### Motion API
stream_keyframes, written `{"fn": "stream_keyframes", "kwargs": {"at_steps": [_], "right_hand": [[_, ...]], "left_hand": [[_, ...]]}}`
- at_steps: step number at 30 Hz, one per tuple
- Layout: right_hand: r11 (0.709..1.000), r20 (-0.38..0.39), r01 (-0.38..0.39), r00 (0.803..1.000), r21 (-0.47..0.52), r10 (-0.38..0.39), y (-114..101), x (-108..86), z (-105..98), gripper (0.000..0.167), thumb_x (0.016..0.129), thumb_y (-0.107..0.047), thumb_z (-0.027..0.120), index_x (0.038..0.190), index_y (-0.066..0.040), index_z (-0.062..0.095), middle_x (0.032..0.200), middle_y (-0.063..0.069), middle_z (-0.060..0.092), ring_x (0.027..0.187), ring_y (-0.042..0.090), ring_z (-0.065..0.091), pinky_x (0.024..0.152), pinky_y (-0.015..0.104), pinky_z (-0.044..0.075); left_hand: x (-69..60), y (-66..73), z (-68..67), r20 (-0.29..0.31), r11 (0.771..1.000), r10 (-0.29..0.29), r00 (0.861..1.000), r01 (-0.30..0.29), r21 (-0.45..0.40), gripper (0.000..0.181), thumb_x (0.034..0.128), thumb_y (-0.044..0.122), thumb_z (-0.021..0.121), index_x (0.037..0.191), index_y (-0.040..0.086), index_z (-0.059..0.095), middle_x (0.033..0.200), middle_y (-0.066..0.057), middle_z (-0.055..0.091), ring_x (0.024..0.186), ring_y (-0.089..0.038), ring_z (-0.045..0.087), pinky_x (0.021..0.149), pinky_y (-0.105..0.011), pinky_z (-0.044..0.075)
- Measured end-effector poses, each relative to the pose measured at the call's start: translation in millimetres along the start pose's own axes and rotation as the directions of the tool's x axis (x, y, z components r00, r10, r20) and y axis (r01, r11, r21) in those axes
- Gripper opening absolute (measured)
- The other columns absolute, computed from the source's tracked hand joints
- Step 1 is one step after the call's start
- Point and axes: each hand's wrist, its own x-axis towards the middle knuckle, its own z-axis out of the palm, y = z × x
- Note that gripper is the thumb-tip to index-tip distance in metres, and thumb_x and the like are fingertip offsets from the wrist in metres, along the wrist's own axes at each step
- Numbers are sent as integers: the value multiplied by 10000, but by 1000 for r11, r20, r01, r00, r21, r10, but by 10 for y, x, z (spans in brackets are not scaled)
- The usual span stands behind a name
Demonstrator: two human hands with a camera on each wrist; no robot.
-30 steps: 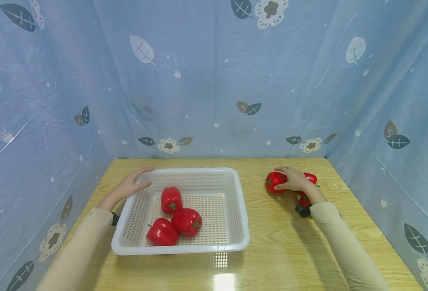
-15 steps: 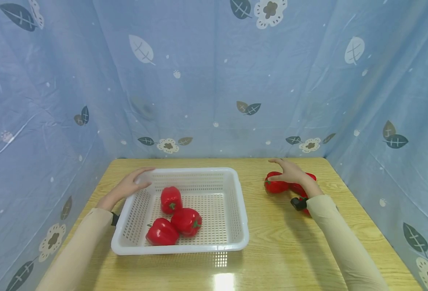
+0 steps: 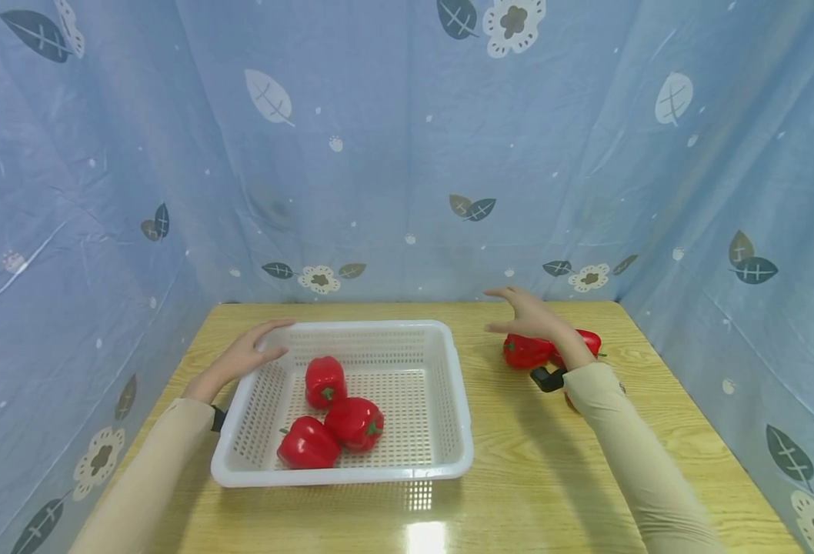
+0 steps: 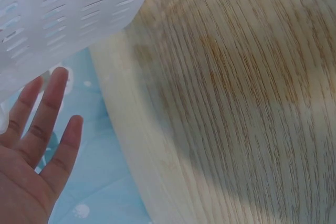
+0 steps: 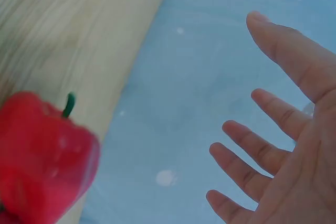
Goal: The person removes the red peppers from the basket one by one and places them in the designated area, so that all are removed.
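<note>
1. My left grip (image 3: 244, 356) is wide, fingers loosely spread at the far left corner of the white basket (image 3: 341, 478); I can't tell whether they touch the rim.
2. The basket sits upright on the wooden surface (image 3: 504, 492), with three red peppers close together inside: a front pepper (image 3: 308, 443), stem to the left; a back pepper (image 3: 325, 381), stem towards me; a third pepper (image 3: 355, 424), stem to the right.
3. My right grip (image 3: 535, 317) is also wide, thumb and fingers well apart, raised over the surface to the right of the basket.
4. Just below it in the head view lies a partly covered pepper (image 3: 523, 354).
5. Further right, an outer pepper (image 3: 589, 339) shows beyond my wrist; how many lie behind my sleeve (image 3: 635, 462) I can't make out.
</note>
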Motion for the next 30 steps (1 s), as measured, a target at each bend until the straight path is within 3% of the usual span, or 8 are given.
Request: {"fn": "stream_keyframes", "kwargs": {"at_steps": [9, 13, 16, 20, 23, 30], "right_hand": [[998, 1, 44, 999, 36, -44, -270, 121, 30, 679, 818, -366, 691, 1392, -141, 408, 1420, 123, 387, 1298, 327, 356, 1033, 552, 345], [997, 13, 60, 998, 51, -61, -412, 176, 38, 677, 819, -362, 692, 1395, -149, 407, 1417, 125, 385, 1297, 325, 359, 1031, 548, 351], [996, 22, 78, 997, 39, -79, -509, 224, 58, 679, 818, -383, 689, 1394, -157, 410, 1416, 113, 389, 1304, 308, 352, 1037, 529, 352], [993, 33, 115, 993, 28, -116, -613, 290, 123, 682, 815, -398, 688, 1392, -162, 412, 1411, 100, 397, 1305, 292, 352, 1046, 506, 346], [989, 41, 147, 988, 31, -148, -693, 327, 175, 676, 817, -392, 688, 1390, -159, 415, 1408, 111, 399, 1300, 300, 361, 1044, 506, 346], [976, 48, 214, 975, 43, -216, -856, 405, 302, 687, 817, -399, 686, 1387, -127, 414, 1396, 110, 416, 1286, 287, 384, 1041, 482, 360]], "left_hand": [[72, -239, 10, -23, 1000, 2, 1000, -2, 0, 539, 903, 194, 606, 1399, 178, 395, 1319, -205, 437, 855, -363, 648, 542, -371, 577], [70, -230, 9, -20, 1000, 1, 1000, -2, -20, 539, 901, 200, 609, 1397, 187, 398, 1312, -202, 442, 843, -355, 653, 537, -373, 576], [28, -104, 4, -9, 1000, 1, 1000, -1, -25, 550, 905, 191, 604, 1406, 144, 384, 1320, -231, 427, 846, -389, 646, 540, -376, 576], [35, -120, 4, -6, 1000, 1, 1000, -1, -22, 551, 909, 185, 598, 1411, 141, 376, 1330, -248, 412, 845, -399, 643, 539, -380, 576], [78, -230, 9, -16, 1000, 8, 1000, -8, -19, 537, 909, 188, 598, 1403, 175, 389, 1331, -228, 418, 830, -354, 654, 534, -371, 575], [77, -217, 6, -15, 999, 32, 999, -33, -24, 527, 915, 159, 582, 1402, 124, 384, 1314, -245, 421, 820, -349, 658, 533, -371, 575]]}}
